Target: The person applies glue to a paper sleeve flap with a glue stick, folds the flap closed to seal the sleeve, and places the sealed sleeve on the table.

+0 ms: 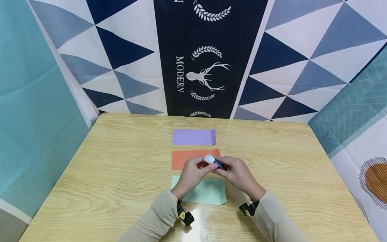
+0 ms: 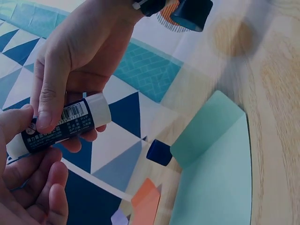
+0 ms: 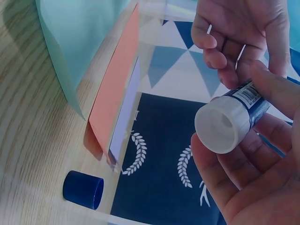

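Glue stick point(image 2: 70, 124) is held uncapped between both hands, and the step appears to be turning its base to set the height of the glue. For this step, the barrel should be gripped firmly but without squeezing in the right hand point(image 1: 240, 173) while the end is rotated by the left hand point(image 1: 191, 173). Only a little glue should be raised, since a long column may bend or break. The hollow white mouth should be held clear of the fingers; whether glue shows inside cannot be told.

The barrel is enclosed by the right hand, its thumb laid across one side and its fingers curled beneath, with the mouth projecting past the grip. The opposite end is pinched between the thumb and fingers of the left hand. Neither grip is spread.

In the head view, the stick is seen over the right part of the orange envelope point(image 1: 182, 159), between the mint envelope point(image 1: 205, 192) and the purple envelope point(image 1: 192, 137). The blue cap point(image 3: 77, 188) is set down on the table point(image 1: 126, 161) and should not be knocked.
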A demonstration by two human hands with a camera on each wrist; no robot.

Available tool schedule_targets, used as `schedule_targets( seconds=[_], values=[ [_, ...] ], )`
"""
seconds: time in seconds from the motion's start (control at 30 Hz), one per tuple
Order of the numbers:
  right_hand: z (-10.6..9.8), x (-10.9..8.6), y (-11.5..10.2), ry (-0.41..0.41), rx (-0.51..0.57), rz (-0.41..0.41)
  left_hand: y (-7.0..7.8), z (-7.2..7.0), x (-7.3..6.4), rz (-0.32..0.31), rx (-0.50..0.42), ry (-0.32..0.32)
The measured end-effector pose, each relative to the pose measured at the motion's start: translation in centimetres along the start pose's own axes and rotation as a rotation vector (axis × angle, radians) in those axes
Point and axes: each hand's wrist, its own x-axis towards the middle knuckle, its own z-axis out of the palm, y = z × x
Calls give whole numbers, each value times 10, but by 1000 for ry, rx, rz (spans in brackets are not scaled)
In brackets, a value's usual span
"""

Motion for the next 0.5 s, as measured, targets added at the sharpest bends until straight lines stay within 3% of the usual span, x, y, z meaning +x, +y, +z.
schedule_targets(
  seconds=[0.2,0.5],
  values=[
    [1,1,-1,-4,-5,20,1,-1,0,-14,-61,14],
    [-1,-1,-2,-7,-22,75,5,-8,1,-12,-52,35]
  ],
)
